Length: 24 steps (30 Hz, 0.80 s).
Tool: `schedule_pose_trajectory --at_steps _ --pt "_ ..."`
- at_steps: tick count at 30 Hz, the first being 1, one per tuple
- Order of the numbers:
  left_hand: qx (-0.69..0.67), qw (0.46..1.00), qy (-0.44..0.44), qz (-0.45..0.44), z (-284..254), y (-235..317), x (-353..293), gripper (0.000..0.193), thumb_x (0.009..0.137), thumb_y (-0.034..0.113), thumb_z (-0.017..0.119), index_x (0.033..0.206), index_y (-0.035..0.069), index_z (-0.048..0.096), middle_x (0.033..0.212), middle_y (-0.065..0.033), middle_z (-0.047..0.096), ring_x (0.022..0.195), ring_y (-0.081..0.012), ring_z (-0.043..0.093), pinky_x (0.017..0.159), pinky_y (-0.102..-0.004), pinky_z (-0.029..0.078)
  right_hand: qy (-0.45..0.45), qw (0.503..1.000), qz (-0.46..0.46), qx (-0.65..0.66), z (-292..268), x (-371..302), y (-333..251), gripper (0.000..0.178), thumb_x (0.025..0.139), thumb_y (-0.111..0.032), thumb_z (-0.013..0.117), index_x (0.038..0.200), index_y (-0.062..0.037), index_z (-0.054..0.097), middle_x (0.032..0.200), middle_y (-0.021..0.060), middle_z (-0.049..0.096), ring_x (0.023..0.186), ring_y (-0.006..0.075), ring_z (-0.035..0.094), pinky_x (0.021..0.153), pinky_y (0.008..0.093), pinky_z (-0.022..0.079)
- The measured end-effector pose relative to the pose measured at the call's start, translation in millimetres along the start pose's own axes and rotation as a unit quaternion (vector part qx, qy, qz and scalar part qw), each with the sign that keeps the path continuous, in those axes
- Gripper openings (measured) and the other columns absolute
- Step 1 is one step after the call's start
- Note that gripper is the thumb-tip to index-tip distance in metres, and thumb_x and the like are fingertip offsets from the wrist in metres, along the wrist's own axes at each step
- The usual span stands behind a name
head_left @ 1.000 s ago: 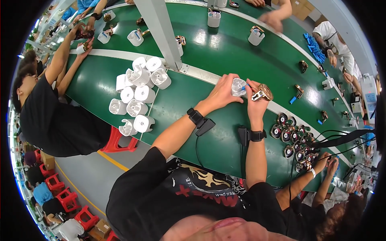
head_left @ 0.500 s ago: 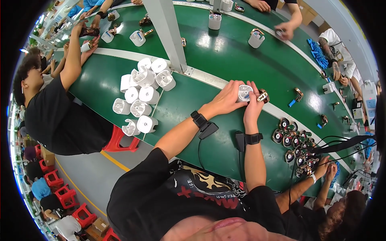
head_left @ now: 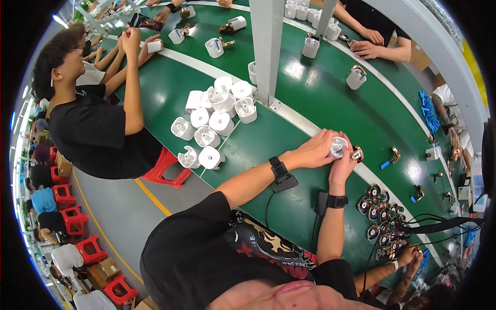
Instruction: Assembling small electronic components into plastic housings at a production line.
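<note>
Both hands are together at the near edge of the conveyor. My left hand (head_left: 321,149) is closed round a white plastic housing (head_left: 338,146), its open end facing up with ribs inside. My right hand (head_left: 341,168) grips the same housing from the right, its thumb at the opening. Something bluish shows inside, too small to name. Right beside my right fingers is a gold-and-black round component (head_left: 357,153); whether it is held or joined to the housing I cannot tell. Black straps with small boxes sit on both wrists.
Several white housings (head_left: 209,135) are heaped to my left. Black-and-gold speaker-like parts (head_left: 380,212) lie in a pile at right, near black cables (head_left: 439,225). A grey post (head_left: 266,57) rises beyond my hands. Co-workers sit left (head_left: 98,124), right and opposite; parts lie along the green belt (head_left: 320,98).
The view has swung, so the scene sits further right and lower on the left side. Both hands keep hold of the housing. A co-worker's hands opposite have come closer together.
</note>
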<state>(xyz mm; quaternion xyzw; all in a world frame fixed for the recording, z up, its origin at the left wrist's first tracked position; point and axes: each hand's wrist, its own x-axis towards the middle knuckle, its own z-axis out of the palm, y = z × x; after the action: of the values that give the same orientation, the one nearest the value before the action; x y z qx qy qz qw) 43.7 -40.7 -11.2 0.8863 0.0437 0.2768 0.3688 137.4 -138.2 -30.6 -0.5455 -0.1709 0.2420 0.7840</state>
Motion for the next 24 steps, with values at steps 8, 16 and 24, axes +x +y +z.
schedule_pose_trajectory --at_steps 8,16,24 --pt "-0.028 0.991 0.088 -0.095 -13 -10 8 0.060 0.075 0.010 0.078 0.122 -0.002 0.042 0.119 -0.0192 0.048 0.109 -0.0394 0.049 0.094 -0.0449 0.043 -0.031 0.964 0.012 -0.265 -11 5 -14 0.033 0.096 -0.014 0.057 0.119 0.0082 0.064 0.116 0.0157 0.069 0.105 0.0189 0.064 0.094 0.0307 0.047" --pt "0.069 0.951 0.240 -0.179 -30 -52 35 0.069 0.065 0.004 0.083 0.120 -0.001 0.041 0.114 -0.0200 0.049 0.105 -0.0407 0.049 0.092 -0.0459 0.043 -0.082 0.929 -0.077 -0.353 -4 -3 -11 0.023 0.095 -0.013 0.060 0.108 0.0039 0.069 0.107 0.0130 0.072 0.099 0.0169 0.065 0.091 0.0302 0.048" --pt "0.104 0.938 0.260 -0.203 -27 -69 38 0.088 0.061 0.010 0.088 0.131 -0.003 0.037 0.125 -0.0234 0.047 0.113 -0.0425 0.047 0.098 -0.0476 0.041 -0.062 0.959 -0.071 -0.268 -20 3 -14 0.019 0.095 -0.009 0.060 0.106 0.0032 0.070 0.106 0.0116 0.072 0.097 0.0166 0.065 0.091 0.0293 0.048"
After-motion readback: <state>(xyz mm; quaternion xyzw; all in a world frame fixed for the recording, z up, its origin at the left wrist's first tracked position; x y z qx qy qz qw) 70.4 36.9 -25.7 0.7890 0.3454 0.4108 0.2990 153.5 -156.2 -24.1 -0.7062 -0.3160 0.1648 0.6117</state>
